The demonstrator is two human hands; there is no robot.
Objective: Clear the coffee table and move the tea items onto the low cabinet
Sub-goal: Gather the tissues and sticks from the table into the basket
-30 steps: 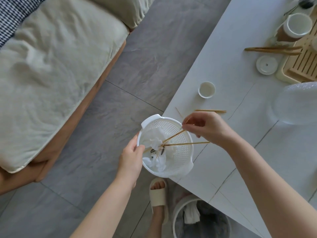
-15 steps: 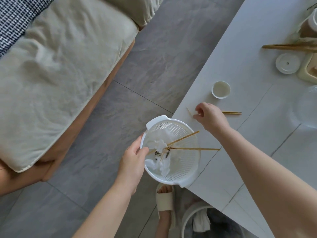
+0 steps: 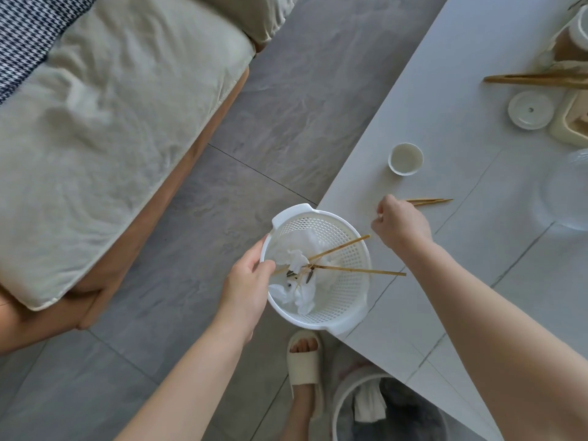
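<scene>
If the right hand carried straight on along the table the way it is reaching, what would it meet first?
Most likely the loose wooden skewers lying on the coffee table just beyond the right hand; the small white cup sits farther on, slightly aside.

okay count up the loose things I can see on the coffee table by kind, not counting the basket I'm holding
Small cups: 1
Round lids: 1
Wooden tongs: 1
Skewer bundles: 1
Trays, partly cut off: 1
Jars, partly cut off: 1
Clear glass dishes, partly cut off: 1
Total: 7

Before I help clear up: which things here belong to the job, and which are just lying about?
Job:
white basket in left hand
skewers on table by right hand
teacup
lid
wooden tongs

Lying about:
sofa cushion
slipper
bin
</scene>
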